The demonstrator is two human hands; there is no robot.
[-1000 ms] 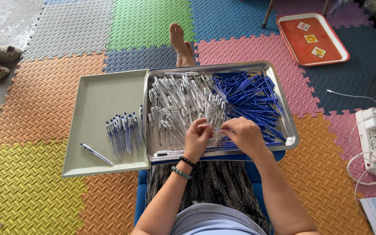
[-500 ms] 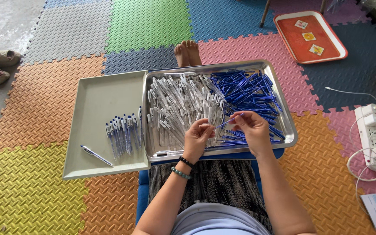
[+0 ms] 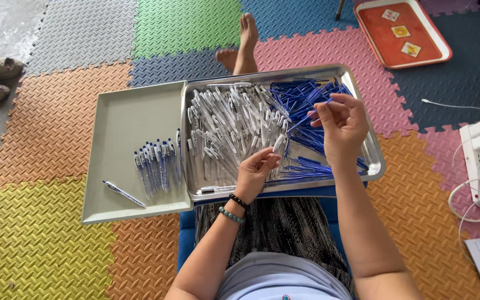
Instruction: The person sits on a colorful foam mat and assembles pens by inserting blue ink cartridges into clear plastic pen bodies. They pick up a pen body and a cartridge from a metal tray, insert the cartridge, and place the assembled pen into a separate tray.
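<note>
A person sits on a floor of colourful foam mats with 2 trays over the lap. The steel tray [image 3: 376,161], shiny with a rolled rim, holds 2 heaps too dense to count: clear pen barrels [image 3: 226,125] on its left, thin blue refills [image 3: 301,97] on its right. The left hand [image 3: 255,172] rests low in the tray, fingers curled around 1 clear barrel [image 3: 278,143]. The right hand [image 3: 341,125] is raised above the blue heap, fingertips pinching 1 refill [image 3: 309,115]. Touching the steel tray's left edge, a flat grey tray [image 3: 123,119] carries about 10 assembled pens [image 3: 156,166] in a row and 1 single pen [image 3: 123,193] apart; most of its surface is bare. 1 orange tray [image 3: 412,28] lies well apart, far right.
</note>
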